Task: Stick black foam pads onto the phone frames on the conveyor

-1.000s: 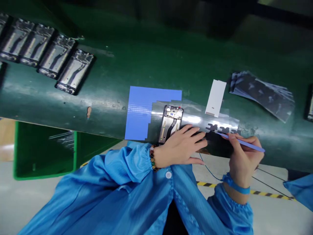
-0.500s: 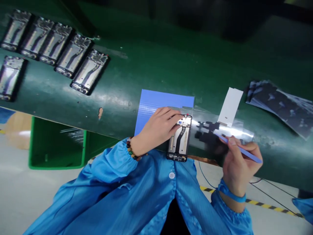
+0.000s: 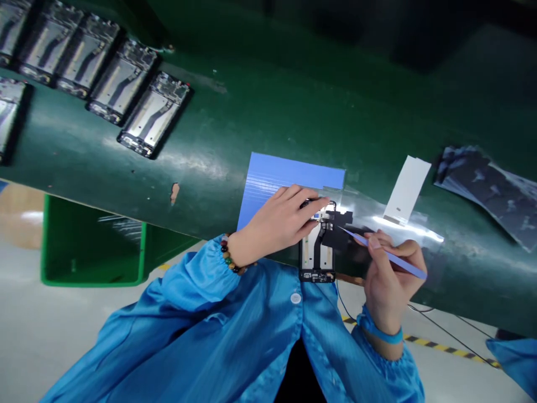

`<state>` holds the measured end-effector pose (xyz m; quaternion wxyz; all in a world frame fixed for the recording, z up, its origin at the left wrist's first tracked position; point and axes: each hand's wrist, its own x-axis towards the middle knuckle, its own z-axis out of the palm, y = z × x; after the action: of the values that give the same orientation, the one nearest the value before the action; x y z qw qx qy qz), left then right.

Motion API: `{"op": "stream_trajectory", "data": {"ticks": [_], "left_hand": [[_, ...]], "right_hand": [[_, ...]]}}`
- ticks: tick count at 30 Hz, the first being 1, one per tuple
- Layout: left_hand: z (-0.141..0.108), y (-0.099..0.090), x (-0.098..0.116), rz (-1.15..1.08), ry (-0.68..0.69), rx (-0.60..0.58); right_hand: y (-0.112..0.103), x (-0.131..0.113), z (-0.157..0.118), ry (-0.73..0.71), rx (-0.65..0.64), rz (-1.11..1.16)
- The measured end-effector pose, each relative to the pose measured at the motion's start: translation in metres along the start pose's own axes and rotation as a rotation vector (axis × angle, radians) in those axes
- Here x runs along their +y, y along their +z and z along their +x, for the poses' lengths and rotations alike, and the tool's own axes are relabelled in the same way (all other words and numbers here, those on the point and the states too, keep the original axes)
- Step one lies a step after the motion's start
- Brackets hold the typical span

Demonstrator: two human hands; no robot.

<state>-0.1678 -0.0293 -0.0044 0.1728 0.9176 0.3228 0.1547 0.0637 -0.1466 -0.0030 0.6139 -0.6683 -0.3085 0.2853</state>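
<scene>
An opened smartphone (image 3: 311, 254), its silver inside and dark flex cable showing, lies at the counter's (image 3: 201, 184) near edge and is the landmark here. The left hand (image 3: 277, 224) is palm down with bent fingers over its upper left end; whether these grip it or only rest there, I cannot tell. The right hand (image 3: 390, 274), right of the phone, grips periwinkle tweezers (image 3: 392, 257), whose pointed tip is at a black cut-out sheet (image 3: 334, 237) overlapping the phone's right side.

A blue sheet (image 3: 293, 169) extends beyond the phone to its upper left, partly under the left hand. Upper right of the phone is a white card (image 3: 411, 182) with a small dark mark (image 3: 398, 209), too small to read; farther right is a fanned stack of clear-edged dark film sheets (image 3: 489, 193). Well to the phone's upper left, more opened smartphones (image 3: 123, 84) lie slanted, any lettering on their boards illegible.
</scene>
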Motion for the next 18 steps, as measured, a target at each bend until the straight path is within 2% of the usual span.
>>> {"op": "stream_trajectory", "data": {"ticks": [8,18], "left_hand": [[-0.002,0.001,-0.004,-0.047,-0.013,0.040],[-0.002,0.002,-0.004,-0.070,-0.022,0.067]], "right_hand": [[0.015,0.002,0.003,0.002,-0.112,-0.022],[0.019,0.002,0.006,0.013,-0.112,-0.023]]}}
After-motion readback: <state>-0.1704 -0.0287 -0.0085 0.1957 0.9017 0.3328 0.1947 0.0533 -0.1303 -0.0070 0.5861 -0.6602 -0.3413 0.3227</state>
